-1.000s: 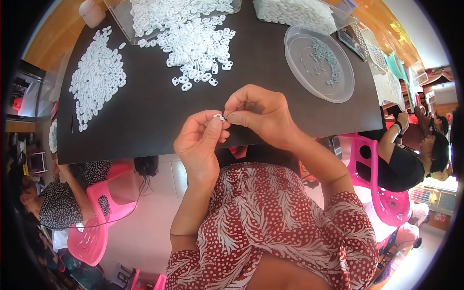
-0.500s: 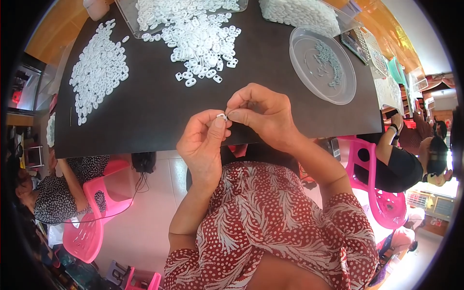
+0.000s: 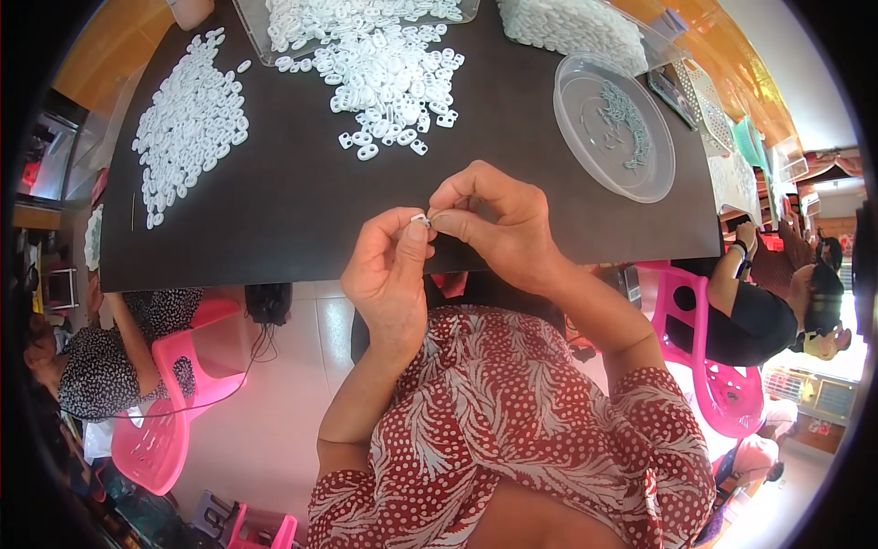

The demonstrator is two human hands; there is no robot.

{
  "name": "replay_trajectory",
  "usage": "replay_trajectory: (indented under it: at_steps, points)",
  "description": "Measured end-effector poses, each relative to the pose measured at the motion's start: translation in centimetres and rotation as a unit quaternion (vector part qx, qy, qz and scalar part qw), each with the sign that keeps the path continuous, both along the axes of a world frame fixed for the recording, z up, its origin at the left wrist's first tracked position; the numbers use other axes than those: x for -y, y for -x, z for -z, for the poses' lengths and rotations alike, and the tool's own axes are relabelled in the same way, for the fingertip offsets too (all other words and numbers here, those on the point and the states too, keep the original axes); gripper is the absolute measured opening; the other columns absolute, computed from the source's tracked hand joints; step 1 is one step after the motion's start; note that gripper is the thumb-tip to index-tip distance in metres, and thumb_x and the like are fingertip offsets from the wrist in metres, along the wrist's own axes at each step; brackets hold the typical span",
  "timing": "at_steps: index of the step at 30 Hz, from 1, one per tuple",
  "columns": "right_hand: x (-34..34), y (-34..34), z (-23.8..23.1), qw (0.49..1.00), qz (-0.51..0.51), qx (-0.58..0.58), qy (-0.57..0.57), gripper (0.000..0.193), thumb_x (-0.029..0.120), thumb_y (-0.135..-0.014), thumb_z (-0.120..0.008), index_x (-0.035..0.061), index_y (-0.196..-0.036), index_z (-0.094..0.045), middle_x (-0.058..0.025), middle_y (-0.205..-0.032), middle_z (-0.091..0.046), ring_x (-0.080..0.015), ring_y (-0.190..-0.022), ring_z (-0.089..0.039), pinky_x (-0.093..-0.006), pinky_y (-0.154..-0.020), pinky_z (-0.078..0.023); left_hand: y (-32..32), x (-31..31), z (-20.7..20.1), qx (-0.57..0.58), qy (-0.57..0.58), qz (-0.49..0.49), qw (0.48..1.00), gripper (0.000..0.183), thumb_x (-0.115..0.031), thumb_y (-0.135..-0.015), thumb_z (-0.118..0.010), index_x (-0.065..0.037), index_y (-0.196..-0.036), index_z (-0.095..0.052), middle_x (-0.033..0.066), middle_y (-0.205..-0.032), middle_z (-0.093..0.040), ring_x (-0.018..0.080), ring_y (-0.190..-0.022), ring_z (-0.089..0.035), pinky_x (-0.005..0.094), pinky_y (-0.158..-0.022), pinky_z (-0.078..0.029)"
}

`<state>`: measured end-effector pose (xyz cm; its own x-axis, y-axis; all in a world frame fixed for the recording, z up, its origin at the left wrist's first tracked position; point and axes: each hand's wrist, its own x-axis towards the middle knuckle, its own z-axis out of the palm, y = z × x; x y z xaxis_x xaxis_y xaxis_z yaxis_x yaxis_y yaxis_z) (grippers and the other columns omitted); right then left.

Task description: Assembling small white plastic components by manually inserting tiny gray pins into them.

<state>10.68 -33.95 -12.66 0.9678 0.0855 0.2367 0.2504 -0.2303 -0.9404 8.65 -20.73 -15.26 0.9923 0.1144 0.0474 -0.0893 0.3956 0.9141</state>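
Observation:
Just past the table's near edge, my left hand (image 3: pixel 384 274) pinches a small white plastic piece (image 3: pixel 420 219) between thumb and fingers. My right hand (image 3: pixel 508 220) meets it from the right, thumb and forefinger pressed together at the piece's edge. Whatever lies between those right fingertips is too small and covered to name. Beyond my hands spreads a heap of white two-holed plastic pieces (image 3: pixel 389 87). To the right, a shallow round clear dish (image 3: pixel 578 151) holds many tiny grey-green bits (image 3: pixel 631 137), perhaps little springs.
A second pile of white oval pieces (image 3: pixel 187 128) covers the table's left side, with a thin stick (image 3: pixel 133 210) beside it. Clear bins (image 3: pixel 572 32) of white pieces stand at the back. Co-workers sit left and right, by pink chairs (image 3: pixel 155 444).
The whole view has shifted slightly, so the table and piles sit a little differently. Both hands keep nearly the same pinch, fingertips together at the white piece.

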Motion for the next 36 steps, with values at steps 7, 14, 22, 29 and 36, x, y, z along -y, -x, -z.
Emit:
replay_trajectory:
  at_steps: [7, 14, 22, 29, 36]
  points:
    - [-0.8, 0.1, 1.1, 0.996, 0.022, 0.063, 0.054, 0.011, -0.002, -0.074, -0.067, 0.0024, -0.081, -0.061, -0.0038, -0.074, -0.054, -0.0102, -0.062, -0.052, -0.0250, -0.055, -0.043, 0.4, 0.1, 1.1, 0.067, -0.169, -0.060, 0.981, 0.012, -0.008, -0.089, -0.060, 0.002, -0.095, -0.062, 0.0020, -0.083, -0.060, 0.0045, -0.067, -0.053, 0.0169, -0.061, -0.045]
    - [-1.4, 0.2, 1.1, 0.999, 0.029, 0.018, -0.028, 0.010, -0.003, -0.074, -0.066, 0.0022, -0.082, -0.061, -0.0045, -0.077, -0.056, -0.0097, -0.064, -0.052, -0.0246, -0.056, -0.043, 0.2, -0.2, 0.5, 0.010, -0.046, -0.046, 0.998, 0.012, -0.007, -0.089, -0.061, 0.003, -0.095, -0.062, 0.0027, -0.083, -0.061, 0.0051, -0.065, -0.054, 0.0171, -0.059, -0.045]
    - [-1.2, -0.1, 1.2, 0.999, 0.011, 0.022, 0.027, 0.009, -0.002, -0.075, -0.064, 0.0028, -0.083, -0.062, -0.0048, -0.074, -0.056, -0.0145, -0.067, -0.052, -0.0286, -0.060, -0.043, 0.0, -0.2, 0.7, 0.002, -0.007, -0.040, 0.999, 0.011, -0.006, -0.088, -0.061, 0.003, -0.095, -0.062, 0.0035, -0.081, -0.062, 0.0056, -0.063, -0.054, 0.0175, -0.058, -0.045]
    - [-1.9, -0.2, 1.6, 0.988, 0.021, 0.115, 0.103, 0.007, -0.004, -0.074, -0.060, 0.0018, -0.076, -0.057, -0.0068, -0.072, -0.056, -0.0227, -0.068, -0.051, -0.0336, -0.058, -0.042, 0.3, -0.1, 1.1, 0.019, -0.092, -0.057, 0.994, 0.010, -0.007, -0.090, -0.059, 0.002, -0.093, -0.060, 0.0009, -0.078, -0.058, 0.0052, -0.065, -0.051, 0.0180, -0.059, -0.045]
    - [-1.9, -0.5, 1.9, 0.990, -0.006, 0.105, 0.094, 0.004, 0.000, -0.075, -0.060, 0.0017, -0.074, -0.056, -0.0070, -0.071, -0.056, -0.0244, -0.068, -0.050, -0.0345, -0.059, -0.042, 0.3, -0.6, 1.5, 0.022, -0.075, -0.050, 0.996, 0.009, -0.007, -0.090, -0.059, 0.002, -0.093, -0.060, 0.0011, -0.078, -0.058, 0.0052, -0.066, -0.052, 0.0186, -0.059, -0.045]
